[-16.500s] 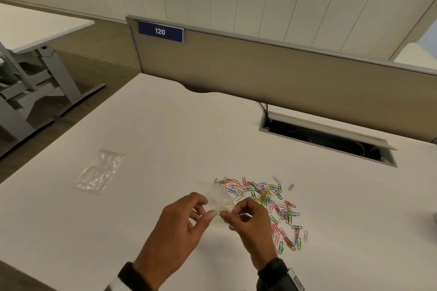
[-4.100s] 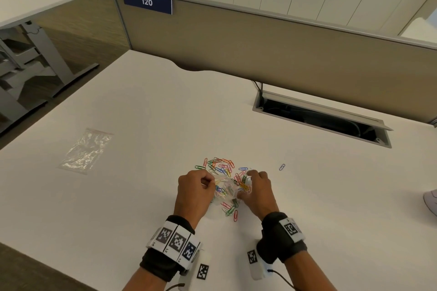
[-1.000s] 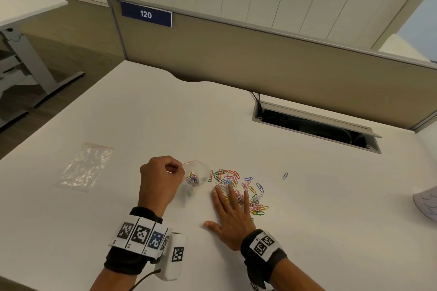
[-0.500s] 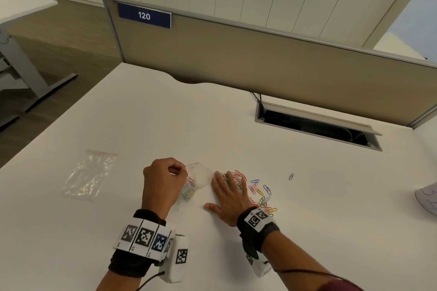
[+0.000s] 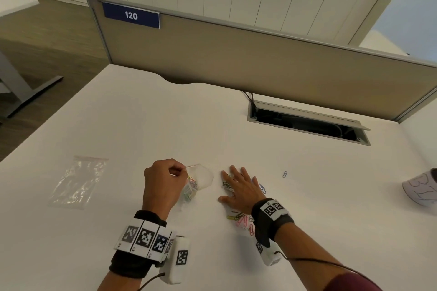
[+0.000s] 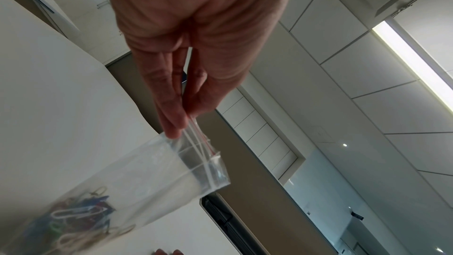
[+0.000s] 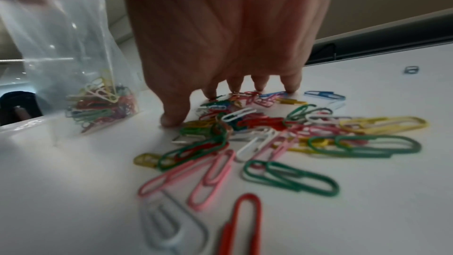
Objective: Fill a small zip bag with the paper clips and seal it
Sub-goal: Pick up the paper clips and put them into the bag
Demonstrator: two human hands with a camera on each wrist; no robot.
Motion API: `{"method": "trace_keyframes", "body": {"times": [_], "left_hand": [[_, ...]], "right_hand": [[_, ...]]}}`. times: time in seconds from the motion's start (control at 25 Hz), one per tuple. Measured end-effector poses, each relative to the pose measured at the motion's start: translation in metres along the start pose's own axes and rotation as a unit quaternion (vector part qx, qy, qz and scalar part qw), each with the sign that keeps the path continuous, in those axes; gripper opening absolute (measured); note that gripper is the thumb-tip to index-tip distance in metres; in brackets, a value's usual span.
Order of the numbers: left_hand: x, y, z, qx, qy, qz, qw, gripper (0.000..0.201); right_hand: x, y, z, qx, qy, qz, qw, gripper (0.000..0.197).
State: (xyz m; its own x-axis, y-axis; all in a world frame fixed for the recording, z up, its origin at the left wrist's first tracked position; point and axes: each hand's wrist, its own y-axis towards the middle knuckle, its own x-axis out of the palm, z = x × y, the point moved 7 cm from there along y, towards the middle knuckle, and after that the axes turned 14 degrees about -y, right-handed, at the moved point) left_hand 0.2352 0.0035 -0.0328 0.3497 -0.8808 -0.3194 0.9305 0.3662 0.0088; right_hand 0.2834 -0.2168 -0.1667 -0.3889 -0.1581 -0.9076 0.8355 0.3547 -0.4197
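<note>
My left hand pinches the rim of a small clear zip bag and holds it upright with its mouth open; coloured paper clips sit in its bottom on the white desk. Just right of the bag, my right hand lies flat with straight, spread fingers pressing on a loose pile of coloured paper clips. Much of the pile is hidden under the palm in the head view. One blue clip lies apart, further right.
A second, flat zip bag lies on the desk at the left. An open cable slot is set into the desk in front of the beige partition. A white patterned object shows at the right edge.
The right hand has slid over the pile, dragging clips toward the near edge; some now lie by its wrist. The left hand still holds the bag open.
</note>
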Motion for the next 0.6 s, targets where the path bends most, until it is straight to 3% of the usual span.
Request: {"method": "trace_keyframes", "body": {"times": [0.12,0.28,0.48,0.6], "left_hand": [[0.003,0.001,0.002,0.003,0.005,-0.007,1.0,0.006],[0.008,-0.001,0.002,0.002,0.006,-0.015,1.0,0.006],[0.017,-0.008,0.003,-0.002,0.007,-0.027,1.0,0.006],[0.028,-0.014,0.001,-0.009,-0.001,-0.042,0.999,0.008]], "right_hand": [[-0.004,-0.017,0.003,-0.024,0.025,0.024,0.999,0.075],[0.002,-0.031,0.014,-0.042,-0.001,0.011,0.999,0.085],[-0.002,-0.032,0.011,-0.044,0.044,0.104,0.993,0.045],[-0.004,-0.034,0.012,-0.033,0.061,0.132,0.989,0.03]]}}
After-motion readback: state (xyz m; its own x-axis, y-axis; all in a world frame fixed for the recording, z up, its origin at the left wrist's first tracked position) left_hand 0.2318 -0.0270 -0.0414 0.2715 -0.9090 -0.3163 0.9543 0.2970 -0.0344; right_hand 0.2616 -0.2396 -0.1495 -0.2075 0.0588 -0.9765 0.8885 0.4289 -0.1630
